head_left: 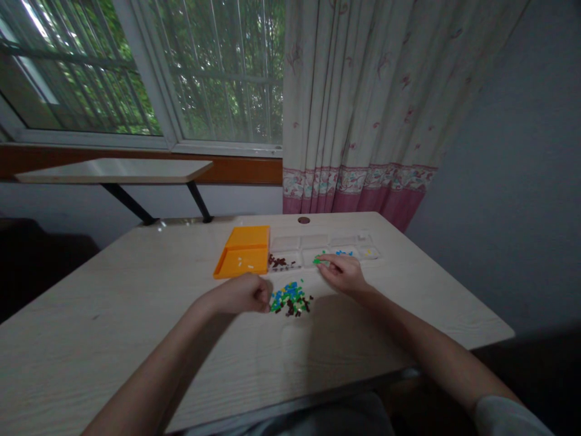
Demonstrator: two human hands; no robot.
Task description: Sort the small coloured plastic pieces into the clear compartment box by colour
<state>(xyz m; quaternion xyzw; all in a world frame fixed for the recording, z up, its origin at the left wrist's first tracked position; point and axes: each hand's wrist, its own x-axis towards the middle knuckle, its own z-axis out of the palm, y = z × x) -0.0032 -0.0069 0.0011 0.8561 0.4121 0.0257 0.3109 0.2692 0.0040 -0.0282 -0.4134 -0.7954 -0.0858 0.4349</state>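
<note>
A loose pile of small green, blue, yellow and dark brown building bricks (290, 297) lies on the table. Just left of it, my left hand (252, 293) is closed, its fingers curled at the pile's edge; whatever it may hold is hidden. My right hand (342, 272) reaches over the clear plastic tray (297, 266), thumb and forefinger pinched at a small green brick (316, 260) in or above a front middle compartment. Dark brown bricks (279, 262) occupy the left front compartment. Blue bricks (344, 253) and a few yellow bricks (368, 252) sit farther right.
An orange case (247, 236) lies open left of the tray, with several white pieces (245, 263) in its front half. A raised shelf (118, 171) on black legs stands at the back left. Behind the table (113, 315) are a window and a curtain (358, 133).
</note>
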